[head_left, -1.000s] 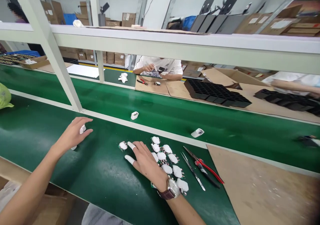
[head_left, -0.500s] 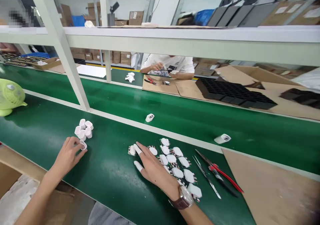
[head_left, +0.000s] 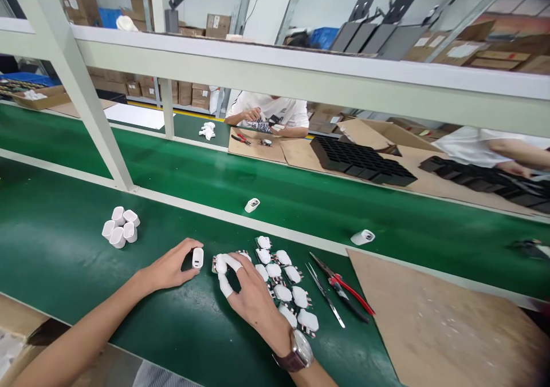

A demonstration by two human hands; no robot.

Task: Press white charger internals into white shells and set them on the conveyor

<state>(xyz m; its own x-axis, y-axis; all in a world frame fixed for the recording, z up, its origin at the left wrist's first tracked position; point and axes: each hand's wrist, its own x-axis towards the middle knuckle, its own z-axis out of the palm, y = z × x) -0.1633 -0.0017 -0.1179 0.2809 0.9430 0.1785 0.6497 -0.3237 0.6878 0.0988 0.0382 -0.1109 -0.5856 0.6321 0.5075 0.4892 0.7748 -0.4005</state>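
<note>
My left hand (head_left: 172, 268) pinches a white plastic charger housing (head_left: 197, 258) between thumb and fingers, its end with a small dark slot facing me. Just to the right, my right hand (head_left: 255, 301) has white finger cots on the thumb and index finger. Their tips close on a small circuit board (head_left: 215, 264) with a white pad. Beside and partly under that hand lie several more white-padded circuit boards (head_left: 282, 293) in loose rows. A cluster of several white housings (head_left: 117, 237) stands on the green bench to the left.
Tweezers (head_left: 325, 295) and red-and-black pliers (head_left: 344, 288) lie right of the boards, near a brown cardboard sheet (head_left: 438, 318). Two white housings (head_left: 252, 205) rest on the green belt beyond. A shelf post (head_left: 92, 101) rises at left. Co-workers sit across, near black trays (head_left: 361, 161).
My left hand has carried one housing rightward from the cluster, close to my right hand. The right thumb and index finger have closed on the leftmost board. The view has shifted right.
</note>
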